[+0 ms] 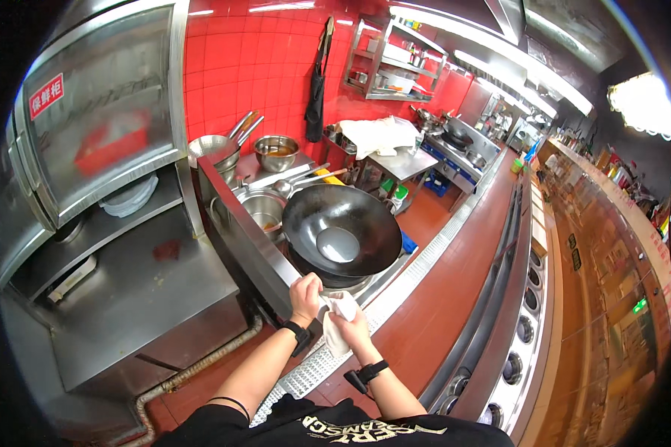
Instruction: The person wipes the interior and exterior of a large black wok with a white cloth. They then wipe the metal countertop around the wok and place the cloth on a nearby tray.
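Observation:
A white cloth (338, 329) is bunched up in my right hand (353, 327), just in front of the stove's near edge. My left hand (306, 296) is curled at the cloth's upper left side, with its fingers closed; whether it grips the cloth cannot be told. Beyond both hands a large black wok (363, 223) rests on the stove, with a little liquid or a shine at its bottom. Left of the wok stands a steel pot (263, 209), with a ladle (283, 187) by its rim. A steel bowl of brownish liquid (277, 153) sits farther back.
A steel counter (145, 279) and a glass-door cabinet (100, 112) stand at the left. Strainers (215, 151) lie near the red tiled wall. A floor drain grating (408, 296) runs past the stove. Along the right is a long counter with round openings (524, 329).

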{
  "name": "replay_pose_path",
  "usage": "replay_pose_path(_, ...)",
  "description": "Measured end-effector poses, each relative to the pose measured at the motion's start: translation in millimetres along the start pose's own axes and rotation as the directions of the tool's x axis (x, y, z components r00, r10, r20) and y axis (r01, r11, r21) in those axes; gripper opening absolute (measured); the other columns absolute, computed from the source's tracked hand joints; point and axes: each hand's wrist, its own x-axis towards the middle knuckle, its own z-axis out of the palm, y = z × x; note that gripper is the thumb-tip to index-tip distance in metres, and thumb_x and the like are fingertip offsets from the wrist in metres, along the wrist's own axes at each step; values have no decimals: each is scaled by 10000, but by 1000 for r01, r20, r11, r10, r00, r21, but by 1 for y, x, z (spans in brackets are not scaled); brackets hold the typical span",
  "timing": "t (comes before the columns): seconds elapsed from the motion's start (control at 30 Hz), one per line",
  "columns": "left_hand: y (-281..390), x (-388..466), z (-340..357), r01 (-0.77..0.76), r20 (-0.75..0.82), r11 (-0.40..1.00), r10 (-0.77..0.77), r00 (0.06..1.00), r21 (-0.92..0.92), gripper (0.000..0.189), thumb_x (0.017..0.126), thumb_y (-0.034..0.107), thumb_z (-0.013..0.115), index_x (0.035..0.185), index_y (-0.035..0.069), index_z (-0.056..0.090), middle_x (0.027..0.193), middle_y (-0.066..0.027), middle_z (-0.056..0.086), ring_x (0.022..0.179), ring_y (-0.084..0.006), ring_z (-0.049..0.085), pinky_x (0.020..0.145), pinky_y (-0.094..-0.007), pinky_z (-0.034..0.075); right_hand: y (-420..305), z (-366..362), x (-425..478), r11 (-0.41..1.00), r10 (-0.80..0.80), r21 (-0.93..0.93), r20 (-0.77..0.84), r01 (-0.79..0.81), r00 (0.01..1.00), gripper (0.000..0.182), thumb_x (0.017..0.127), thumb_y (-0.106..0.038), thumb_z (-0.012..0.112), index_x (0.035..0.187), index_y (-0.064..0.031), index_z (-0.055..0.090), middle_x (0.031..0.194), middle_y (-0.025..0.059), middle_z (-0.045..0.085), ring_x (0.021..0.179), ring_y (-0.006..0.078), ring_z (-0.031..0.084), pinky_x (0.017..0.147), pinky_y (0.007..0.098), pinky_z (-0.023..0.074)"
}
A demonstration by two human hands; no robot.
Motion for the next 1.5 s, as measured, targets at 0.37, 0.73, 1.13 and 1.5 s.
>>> replay_pose_path(0.37, -10, -6, -1, -179, -14, 980, 181, 983, 91, 290, 923, 228, 467, 684, 70, 510, 661, -161, 559, 646, -407, 558, 639, -474, 401, -4, 30, -19, 988, -83, -146, -258, 46, 963, 392, 893, -110, 748, 1263, -27, 647, 1165, 109, 719, 1040, 207, 681, 916, 359, 541)
replay_pose_path(0.73, -12, -4, 3, -213, -34, 972, 217, 976, 99, 255, 933, 204, 513, 719, 66, 517, 678, -175, 558, 672, -434, 558, 637, -512, 403, 5, 46, -26, 1000, 13, -9, -441, -19, 897, 356, 880, -180, 818, 1149, 4, 676, 1027, 42, 679, 989, 164, 615, 876, 336, 516)
replay_pose_path(1.13, -8, -4, 0, -213, -25, 959, 221, 975, 188, 264, 932, 193, 480, 715, 53, 536, 681, -172, 576, 674, -424, 572, 652, -499, 427, -21, 47, -28, 998, 33, -37, -415, -53, 909, 242, 930, -211, 776, 981, 7, 685, 854, 16, 657, 796, 133, 588, 737, 320, 508)
replay_pose_path(1.5, -9, -4, 0, -209, -8, 956, 215, 977, 206, 236, 916, 176, 522, 710, 62, 531, 658, -148, 571, 649, -398, 586, 629, -471, 418, -8, 36, -18, 998, -5, -63, -371, -20, 929, 317, 937, -250, 767, 1116, 9, 724, 949, 84, 742, 911, 187, 679, 854, 360, 536)
